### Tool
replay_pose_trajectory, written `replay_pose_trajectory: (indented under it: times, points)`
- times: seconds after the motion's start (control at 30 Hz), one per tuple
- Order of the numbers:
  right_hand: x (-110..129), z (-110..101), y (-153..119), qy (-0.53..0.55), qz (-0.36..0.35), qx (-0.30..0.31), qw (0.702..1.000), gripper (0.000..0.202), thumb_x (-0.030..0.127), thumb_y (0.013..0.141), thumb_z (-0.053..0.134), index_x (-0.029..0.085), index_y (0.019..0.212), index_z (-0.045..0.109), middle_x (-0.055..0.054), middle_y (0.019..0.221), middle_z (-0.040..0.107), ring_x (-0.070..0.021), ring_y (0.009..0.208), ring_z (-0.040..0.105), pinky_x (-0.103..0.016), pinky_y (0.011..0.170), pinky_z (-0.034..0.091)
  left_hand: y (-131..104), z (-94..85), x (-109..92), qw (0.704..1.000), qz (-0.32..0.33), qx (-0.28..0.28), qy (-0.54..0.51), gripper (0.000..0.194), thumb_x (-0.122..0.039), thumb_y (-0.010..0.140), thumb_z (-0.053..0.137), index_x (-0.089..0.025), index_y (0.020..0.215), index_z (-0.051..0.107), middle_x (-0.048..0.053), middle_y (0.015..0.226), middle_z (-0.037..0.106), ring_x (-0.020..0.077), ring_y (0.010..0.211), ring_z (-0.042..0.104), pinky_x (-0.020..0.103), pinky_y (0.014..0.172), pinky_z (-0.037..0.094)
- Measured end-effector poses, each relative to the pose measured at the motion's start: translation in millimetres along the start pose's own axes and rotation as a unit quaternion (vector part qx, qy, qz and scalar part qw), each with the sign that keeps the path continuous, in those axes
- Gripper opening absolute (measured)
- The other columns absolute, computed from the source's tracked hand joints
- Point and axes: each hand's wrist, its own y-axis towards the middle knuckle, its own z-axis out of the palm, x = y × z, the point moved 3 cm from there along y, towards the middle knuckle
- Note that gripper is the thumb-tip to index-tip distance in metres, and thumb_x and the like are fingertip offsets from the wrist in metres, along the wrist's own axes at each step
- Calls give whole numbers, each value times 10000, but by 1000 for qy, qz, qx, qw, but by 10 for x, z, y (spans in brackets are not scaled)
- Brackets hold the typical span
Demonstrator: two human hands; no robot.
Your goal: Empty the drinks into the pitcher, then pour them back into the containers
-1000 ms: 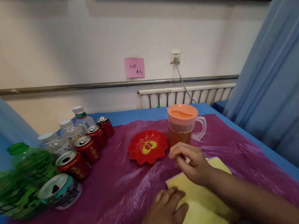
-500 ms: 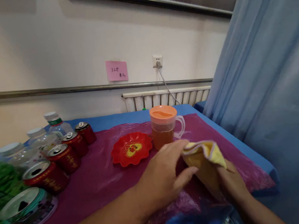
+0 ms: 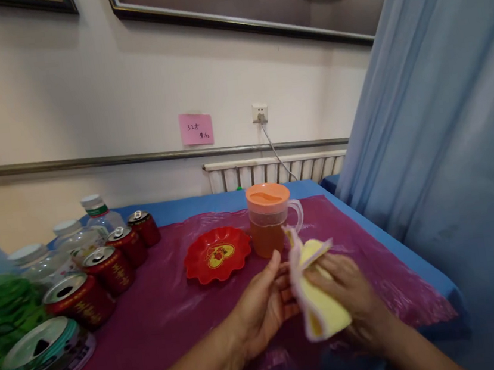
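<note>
My right hand (image 3: 350,289) grips a folded yellow cloth (image 3: 327,307) with a pale edge, in front of the pitcher. My left hand (image 3: 266,308) is beside the cloth, palm turned toward it, thumb up and fingers apart, holding nothing; its fingertips are partly hidden behind the cloth. Just beyond both hands stands a clear pitcher (image 3: 268,233) with an orange lid and amber liquid inside. To its left lies a red scalloped plate (image 3: 195,257) with a yellow print.
Red cans (image 3: 116,273), clear bottles (image 3: 76,239), a green bottle (image 3: 3,305) and a teal-rimmed tub (image 3: 54,358) line the left side. Purple plastic sheeting (image 3: 169,320) covers the blue surface. A blue curtain (image 3: 450,154) hangs at the right.
The cloth has swung left and lower with my right hand. My left hand has turned from palm down to palm sideways. The view has tilted slightly upward.
</note>
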Motion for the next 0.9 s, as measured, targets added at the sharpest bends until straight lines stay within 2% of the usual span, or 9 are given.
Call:
replay_pose_trajectory:
  times: [0.07,0.17,0.27,0.37,0.5,0.6,0.67,0.8,0.9]
  points:
    - [71,184,-73,-61,-96,137,984,506,405,777,754,322,1272,691,-76,1374,642,-305,1274,588,-482,1100,439,-57,-20,32,999,-27,1,-47,617,-671,882,552,-128,1161,641,172,1121,740,307,1076,710,436,955,553]
    - [13,441,-274,-156,-143,235,949,571,223,895,562,243,1465,526,-136,1514,501,-282,1375,492,-494,1124,414,-193,-207,152,996,-59,-43,-51,485,-470,798,736,-104,1111,673,160,1032,766,301,997,737,401,929,572]
    - [-87,601,-445,-185,-109,264,940,626,206,885,547,194,1506,468,-144,1548,454,-281,1422,432,-489,1167,370,-373,-433,238,992,-92,-87,7,532,-333,665,842,-110,1119,678,120,911,775,258,823,751,340,762,610]
    - [-67,703,-522,-160,-82,292,939,751,198,817,597,142,1541,404,-158,1567,420,-297,1444,400,-488,1188,346,-513,-543,158,986,-94,-119,75,569,-349,631,859,-119,1121,684,75,785,753,202,643,705,261,559,559]
    - [51,776,-552,-59,-49,277,958,728,199,836,598,154,1535,400,-161,1538,461,-291,1418,443,-467,1164,389,-524,-413,-100,994,-15,-87,71,487,-372,724,808,-143,1136,682,81,908,756,190,785,709,284,747,563]
    - [7,738,-644,5,12,218,976,639,216,869,582,218,1494,450,-135,1463,553,-283,1344,533,-439,1105,460,-426,-276,-151,986,1,-68,153,452,-481,861,656,-139,1157,672,105,976,741,193,819,694,297,749,545]
    - [-92,624,-734,26,52,168,984,571,255,869,584,216,1433,506,-142,1384,618,-292,1265,602,-421,1033,521,-347,-216,-116,954,41,-62,291,458,-490,892,588,-145,1181,672,124,1072,723,231,939,679,362,854,538]
    - [-291,151,-768,42,139,21,989,439,362,914,527,214,1328,536,-147,1287,669,-273,1125,685,-379,879,598,-259,-134,45,788,150,-4,597,567,-386,812,692,-225,1348,604,118,1371,602,323,1288,509,511,1137,362]
    - [-364,-125,-637,-28,230,-34,972,410,481,916,541,214,1223,590,-136,1187,706,-267,1023,714,-357,782,612,-260,-141,181,700,133,71,698,751,-406,728,791,-279,1425,541,127,1469,541,393,1366,440,604,1157,307]
